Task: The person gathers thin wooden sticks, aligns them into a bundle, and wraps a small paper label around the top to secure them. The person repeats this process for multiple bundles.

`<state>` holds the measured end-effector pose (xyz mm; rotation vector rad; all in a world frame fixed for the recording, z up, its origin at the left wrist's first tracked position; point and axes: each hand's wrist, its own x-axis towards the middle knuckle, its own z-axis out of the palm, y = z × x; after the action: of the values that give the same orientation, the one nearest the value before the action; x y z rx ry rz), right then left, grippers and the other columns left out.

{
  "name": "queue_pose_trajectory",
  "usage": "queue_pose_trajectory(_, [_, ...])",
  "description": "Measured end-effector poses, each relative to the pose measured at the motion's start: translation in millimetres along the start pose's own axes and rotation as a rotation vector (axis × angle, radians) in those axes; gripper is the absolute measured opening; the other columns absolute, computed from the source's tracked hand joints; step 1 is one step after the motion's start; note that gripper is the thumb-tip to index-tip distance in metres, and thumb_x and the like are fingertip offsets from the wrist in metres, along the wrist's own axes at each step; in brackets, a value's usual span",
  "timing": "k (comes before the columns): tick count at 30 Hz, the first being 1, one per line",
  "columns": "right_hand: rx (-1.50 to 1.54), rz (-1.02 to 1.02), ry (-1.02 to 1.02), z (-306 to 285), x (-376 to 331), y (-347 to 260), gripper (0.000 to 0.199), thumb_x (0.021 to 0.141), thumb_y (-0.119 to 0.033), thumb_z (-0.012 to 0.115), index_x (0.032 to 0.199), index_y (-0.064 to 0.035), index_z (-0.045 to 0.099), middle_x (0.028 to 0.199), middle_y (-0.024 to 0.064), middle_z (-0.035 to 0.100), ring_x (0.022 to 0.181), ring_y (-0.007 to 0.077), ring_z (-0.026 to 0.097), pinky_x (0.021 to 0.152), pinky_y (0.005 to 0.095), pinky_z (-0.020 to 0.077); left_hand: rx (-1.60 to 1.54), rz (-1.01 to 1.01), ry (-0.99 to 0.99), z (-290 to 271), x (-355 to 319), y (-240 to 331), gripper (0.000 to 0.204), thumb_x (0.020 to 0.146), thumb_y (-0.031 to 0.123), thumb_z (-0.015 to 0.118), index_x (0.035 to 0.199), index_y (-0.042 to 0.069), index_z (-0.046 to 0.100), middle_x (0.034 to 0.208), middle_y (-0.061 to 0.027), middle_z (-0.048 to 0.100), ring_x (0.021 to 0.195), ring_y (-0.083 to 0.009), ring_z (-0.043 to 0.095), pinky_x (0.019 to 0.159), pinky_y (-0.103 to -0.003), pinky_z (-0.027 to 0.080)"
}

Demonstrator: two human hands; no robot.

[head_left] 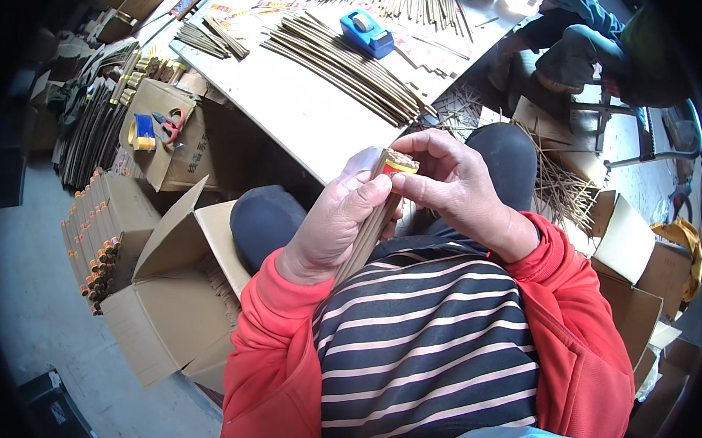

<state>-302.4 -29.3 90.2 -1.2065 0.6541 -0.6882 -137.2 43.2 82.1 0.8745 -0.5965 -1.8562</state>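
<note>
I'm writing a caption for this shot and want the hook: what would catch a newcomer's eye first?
First, dead centre, the left hand and right hand gripping a slim bundle of sticks with a red and yellow band at its top, above bright red sleeves. Next, the long fans of loose sticks on the pale table, beside a blue tape dispenser. At left, an open cardboard box sits beside rows of wrapped bundles.

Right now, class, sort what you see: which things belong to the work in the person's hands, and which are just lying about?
In use:
- bundle of sticks, in the left hand
- red and yellow label, pinched by the right hand
- loose sticks on the table

Lying about:
- blue tape dispenser
- red scissors
- open cardboard box
</note>
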Motion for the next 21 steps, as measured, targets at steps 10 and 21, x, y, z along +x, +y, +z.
queue_pose_trajectory(10, [-0.33, -0.116, -0.066, -13, 1, 7, 0.043, 0.08, -0.01, 0.071, 0.116, 0.0023, 0.051, 0.104, 0.0074, 0.054, 0.095, 0.0133, 0.057, 0.082, 0.0254, 0.0493, 0.15, 0.057, 0.048, 5, -1, 1, 0.038, 0.096, 0.036, 0.044, 0.104, -0.001, 0.053, 0.08, -0.0075, 0.059, 0.064, -0.0116, 0.056, 0.056, -0.023, 0.047])
queue_pose_trajectory(21, [-0.323, -0.042, 0.176, -6, 1, 8, 0.037, 0.071, -0.025, 0.079, 0.086, 0.0017, 0.058, 0.078, 0.0034, 0.055, 0.066, 0.0072, 0.049, 0.057, 0.0223, 0.0434, 0.104, 0.111, 0.098, 7, 1, 0, 0.035, 0.096, 0.032, 0.046, 0.103, -0.002, 0.052, 0.079, -0.0073, 0.058, 0.059, -0.0104, 0.055, 0.054, -0.021, 0.047])
